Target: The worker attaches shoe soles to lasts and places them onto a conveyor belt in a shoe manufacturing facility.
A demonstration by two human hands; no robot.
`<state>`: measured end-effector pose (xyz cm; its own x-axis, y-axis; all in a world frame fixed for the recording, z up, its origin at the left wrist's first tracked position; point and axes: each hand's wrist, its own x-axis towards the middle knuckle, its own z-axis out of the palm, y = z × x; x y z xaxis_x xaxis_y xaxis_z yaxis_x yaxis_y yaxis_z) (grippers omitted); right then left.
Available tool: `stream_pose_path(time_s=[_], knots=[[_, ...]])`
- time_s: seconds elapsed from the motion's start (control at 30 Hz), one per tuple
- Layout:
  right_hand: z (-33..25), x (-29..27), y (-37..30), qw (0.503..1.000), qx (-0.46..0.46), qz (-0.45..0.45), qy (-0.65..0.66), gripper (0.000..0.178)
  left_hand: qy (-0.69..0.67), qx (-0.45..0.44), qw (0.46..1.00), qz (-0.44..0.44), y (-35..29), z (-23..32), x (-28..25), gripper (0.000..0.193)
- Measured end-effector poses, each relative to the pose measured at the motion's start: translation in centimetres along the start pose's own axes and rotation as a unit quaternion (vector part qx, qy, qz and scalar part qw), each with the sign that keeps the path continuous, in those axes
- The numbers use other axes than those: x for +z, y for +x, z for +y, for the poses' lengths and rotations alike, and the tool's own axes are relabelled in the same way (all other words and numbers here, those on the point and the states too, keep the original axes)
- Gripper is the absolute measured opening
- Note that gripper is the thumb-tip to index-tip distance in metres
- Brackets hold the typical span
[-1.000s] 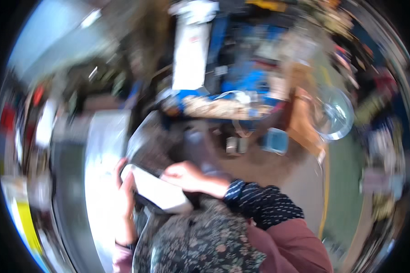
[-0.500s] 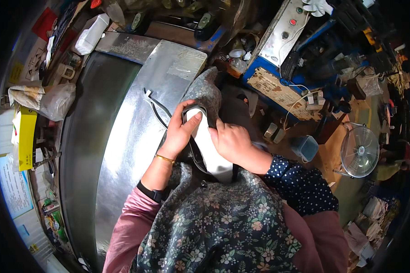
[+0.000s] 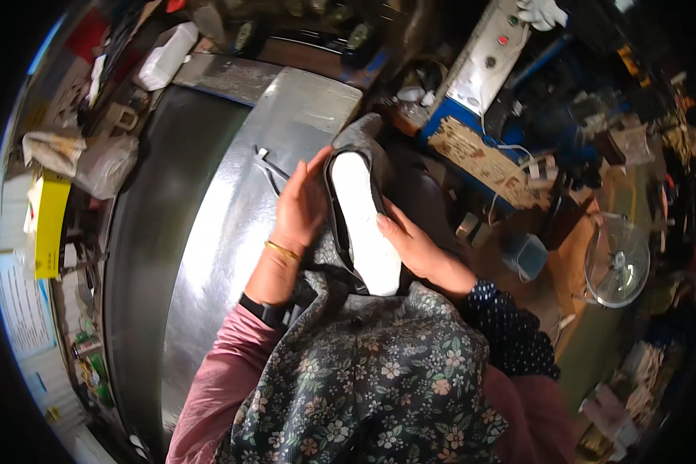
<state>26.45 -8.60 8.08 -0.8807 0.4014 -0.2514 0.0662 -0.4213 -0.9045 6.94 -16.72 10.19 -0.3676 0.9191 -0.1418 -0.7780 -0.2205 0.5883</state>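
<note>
A dark shoe upper (image 3: 340, 220) is wrapped around a long white sole-shaped piece (image 3: 361, 224), whose white face is turned up over my lap. My right hand (image 3: 417, 246) grips its right side, thumb on the white face and fingers underneath. Along the left edge my left hand (image 3: 300, 207) lies with its fingers stretched out, near or touching the dark rim; the contact is blurred. Beneath the shoe upper shows grey patterned cloth (image 3: 370, 127). A dark strap with a white end (image 3: 263, 155) lies on the metal surface beside my left hand.
A shiny metal worktop (image 3: 216, 232) curves along my left, with a dark belt-like strip (image 3: 155, 232) beyond it. At the right are a blue machine with a control panel (image 3: 479, 69), a clear blue container (image 3: 524, 255) and a fan (image 3: 617, 261). A yellow box (image 3: 52, 224) stands far left.
My left thumb has come off the white face, and that hand has opened along the side. My right hand has shifted lower and right, baring more of the white face. The view has swayed slightly.
</note>
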Motion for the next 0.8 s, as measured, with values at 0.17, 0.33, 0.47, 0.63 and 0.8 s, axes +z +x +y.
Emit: stream_pose_path(time_s=[0.17, 0.33, 0.47, 0.63, 0.8], knots=[[-2.0, 4.6, 1.6, 0.983, -0.013, 0.081, -0.166, 0.070, 0.781, 0.066, 0.577, 0.229, -2.7, -0.7, 2.9, 0.045], [-0.4, 7.0, 1.9, 0.950, -0.134, 0.156, -0.234, 0.066, 0.671, 0.001, 0.737, 0.082, -1.3, 2.4, -0.7, 0.058], [0.9, 4.9, 2.1, 0.982, -0.137, 0.115, -0.065, 0.063, 0.634, 0.014, 0.772, 0.046, -6.1, -0.3, -0.3, 0.064], [0.3, 5.0, 1.5, 0.951, -0.184, 0.127, -0.216, 0.063, 0.735, 0.117, 0.657, 0.120, -5.5, -1.9, -0.4, 0.053], [0.7, 4.2, -1.0, 0.931, -0.169, 0.034, -0.321, 0.068, 0.312, 0.072, 0.941, 0.111, -0.7, 0.6, 1.7, 0.065]])
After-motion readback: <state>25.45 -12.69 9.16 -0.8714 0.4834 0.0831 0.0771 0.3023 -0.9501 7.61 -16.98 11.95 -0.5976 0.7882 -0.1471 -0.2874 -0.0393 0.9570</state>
